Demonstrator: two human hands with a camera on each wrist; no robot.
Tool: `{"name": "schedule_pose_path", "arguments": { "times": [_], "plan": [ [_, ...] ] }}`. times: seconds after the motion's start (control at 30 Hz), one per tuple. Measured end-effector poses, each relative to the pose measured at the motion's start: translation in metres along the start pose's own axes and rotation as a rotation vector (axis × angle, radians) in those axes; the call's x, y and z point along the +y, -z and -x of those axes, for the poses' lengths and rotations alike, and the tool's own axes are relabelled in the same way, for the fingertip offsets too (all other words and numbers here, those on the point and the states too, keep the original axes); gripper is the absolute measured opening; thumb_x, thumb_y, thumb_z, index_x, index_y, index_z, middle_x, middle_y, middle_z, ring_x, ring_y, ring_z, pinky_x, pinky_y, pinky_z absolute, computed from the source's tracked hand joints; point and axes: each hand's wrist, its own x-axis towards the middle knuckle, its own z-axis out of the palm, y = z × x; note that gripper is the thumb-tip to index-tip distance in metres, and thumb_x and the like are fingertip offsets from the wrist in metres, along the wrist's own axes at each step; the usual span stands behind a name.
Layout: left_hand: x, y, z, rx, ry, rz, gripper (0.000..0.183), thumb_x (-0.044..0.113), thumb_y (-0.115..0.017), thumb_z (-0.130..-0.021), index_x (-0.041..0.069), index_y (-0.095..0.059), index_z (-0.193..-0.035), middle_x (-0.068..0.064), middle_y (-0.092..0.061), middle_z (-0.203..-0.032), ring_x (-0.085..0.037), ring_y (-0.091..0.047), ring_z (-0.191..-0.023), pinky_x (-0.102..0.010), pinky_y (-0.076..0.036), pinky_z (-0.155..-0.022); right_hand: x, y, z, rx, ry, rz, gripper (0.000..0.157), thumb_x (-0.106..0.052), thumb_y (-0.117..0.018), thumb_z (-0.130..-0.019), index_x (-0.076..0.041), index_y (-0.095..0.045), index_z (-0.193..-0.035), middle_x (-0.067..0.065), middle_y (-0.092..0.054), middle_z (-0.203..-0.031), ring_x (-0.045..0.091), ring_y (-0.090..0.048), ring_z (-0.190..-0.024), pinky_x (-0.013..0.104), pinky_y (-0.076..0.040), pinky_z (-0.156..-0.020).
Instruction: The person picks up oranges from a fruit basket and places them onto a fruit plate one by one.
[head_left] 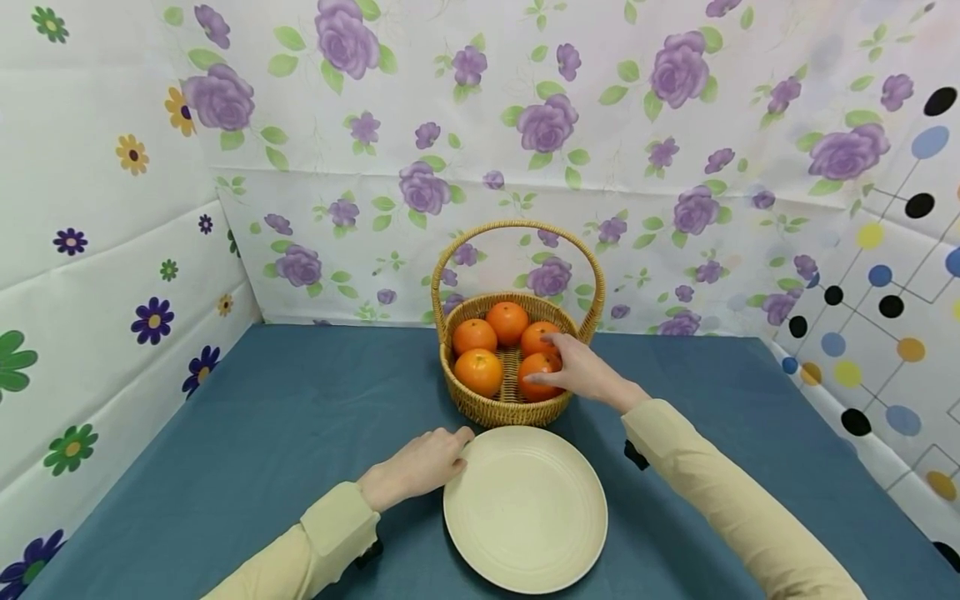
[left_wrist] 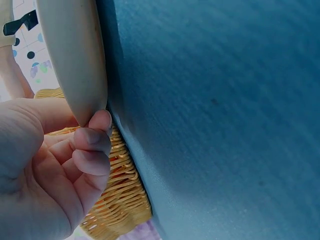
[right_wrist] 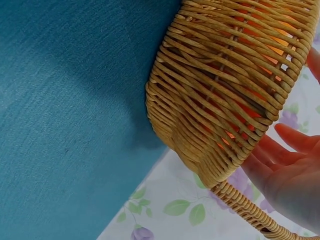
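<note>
A round cream plate (head_left: pixel 525 510) lies on the blue cloth in front of the wicker basket (head_left: pixel 510 412). My left hand (head_left: pixel 422 468) pinches the plate's left rim; in the left wrist view the thumb is above the edge and the fingertips (left_wrist: pixel 95 137) curl beneath it. Several oranges (head_left: pixel 478 372) sit inside the basket. Over the basket's right rim reaches my right hand (head_left: pixel 588 372), thumb and fingers spread apart around the front right orange (head_left: pixel 540 377). In the right wrist view, the basket wall hides the fingertips of that hand (right_wrist: pixel 295 172).
The basket's tall arched handle (head_left: pixel 517 225) rises above the fruit. A blue cloth (head_left: pixel 337 375) covers the table. Behind stands a floral curtain (head_left: pixel 465 133), with patterned sheets on both sides.
</note>
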Motion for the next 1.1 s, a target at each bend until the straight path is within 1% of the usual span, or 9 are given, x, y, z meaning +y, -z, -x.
{"name": "schedule_pose_path", "arguments": {
  "times": [0.33, 0.53, 0.8, 0.9, 1.1],
  "plan": [
    [-0.0013, -0.0018, 0.0001, 0.007, -0.009, 0.003, 0.02, -0.001, -0.054, -0.086, -0.001, -0.054, -0.105, 0.004, -0.038, -0.052, -0.005, -0.035, -0.036, -0.017, -0.026, -0.034, -0.0002, -0.002, -0.0056, -0.03, 0.003, 0.049, 0.081, -0.052, -0.066, -0.074, 0.0, -0.041, -0.131, 0.014, -0.048, -0.122, 0.029, -0.045, -0.109, 0.044, -0.037, -0.089],
    [-0.0004, -0.0022, 0.0009, 0.016, -0.011, 0.006, 0.018, -0.001, -0.054, -0.086, -0.001, -0.054, -0.104, 0.003, -0.038, -0.052, -0.005, -0.035, -0.036, -0.017, -0.026, -0.034, -0.0023, -0.0019, -0.0074, -0.044, 0.008, 0.066, 0.08, -0.048, -0.068, -0.075, 0.001, -0.04, -0.131, 0.015, -0.047, -0.123, 0.03, -0.043, -0.112, 0.044, -0.035, -0.091],
    [0.001, -0.002, 0.0013, 0.02, -0.011, 0.013, 0.018, -0.002, -0.054, -0.085, -0.001, -0.054, -0.103, 0.004, -0.038, -0.052, -0.004, -0.035, -0.035, -0.017, -0.026, -0.033, -0.003, -0.0033, -0.0095, -0.07, 0.035, 0.133, 0.072, -0.039, -0.071, -0.075, 0.003, -0.043, -0.127, 0.018, -0.048, -0.119, 0.031, -0.046, -0.105, 0.043, -0.039, -0.087],
    [0.0006, -0.0022, 0.0012, 0.021, -0.012, 0.015, 0.018, -0.002, -0.053, -0.085, -0.001, -0.054, -0.103, 0.004, -0.038, -0.052, -0.004, -0.035, -0.036, -0.017, -0.026, -0.033, -0.0034, -0.0033, -0.01, -0.075, 0.032, 0.154, 0.07, -0.036, -0.073, -0.075, 0.003, -0.044, -0.126, 0.018, -0.046, -0.118, 0.031, -0.046, -0.104, 0.043, -0.039, -0.086],
    [-0.0004, -0.0022, 0.0004, 0.017, -0.011, 0.025, 0.017, -0.002, -0.053, -0.086, -0.001, -0.054, -0.102, 0.003, -0.039, -0.052, -0.005, -0.036, -0.036, -0.017, -0.026, -0.034, -0.0043, -0.0026, -0.0105, -0.084, 0.026, 0.163, 0.067, -0.031, -0.074, -0.074, 0.003, -0.044, -0.124, 0.019, -0.045, -0.116, 0.031, -0.046, -0.101, 0.043, -0.04, -0.085]
  ]
}}
